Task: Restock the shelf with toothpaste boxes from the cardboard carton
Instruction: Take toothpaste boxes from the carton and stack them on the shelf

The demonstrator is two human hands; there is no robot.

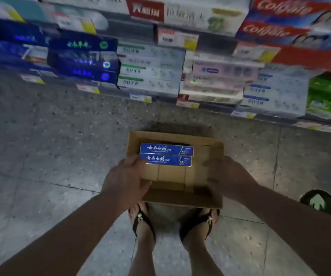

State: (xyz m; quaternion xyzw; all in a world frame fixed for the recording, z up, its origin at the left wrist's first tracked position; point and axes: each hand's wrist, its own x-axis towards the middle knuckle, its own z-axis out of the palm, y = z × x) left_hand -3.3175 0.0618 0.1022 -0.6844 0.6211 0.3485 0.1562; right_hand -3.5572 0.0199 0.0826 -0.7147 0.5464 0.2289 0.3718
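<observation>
An open cardboard carton [180,200] is in front of me, above my feet. Two blue toothpaste boxes lie side by side in its far half, one [166,149] behind the other [165,160]. My left hand [126,180] grips the carton's left wall, thumb inside next to the nearer blue box. At the carton's right wall, my right hand [226,176] holds on with curled fingers, though it is blurred. The shelf [140,97] ahead is stacked with toothpaste boxes, including dark blue ones [83,60] at the left.
White boxes [150,74], pink ones [220,72] and red Colgate boxes [280,16] fill the shelves. My sandalled feet [142,222] stand on a speckled stone floor just behind the carton. A dark round marker [319,203] with a green arrow sits on the floor at right.
</observation>
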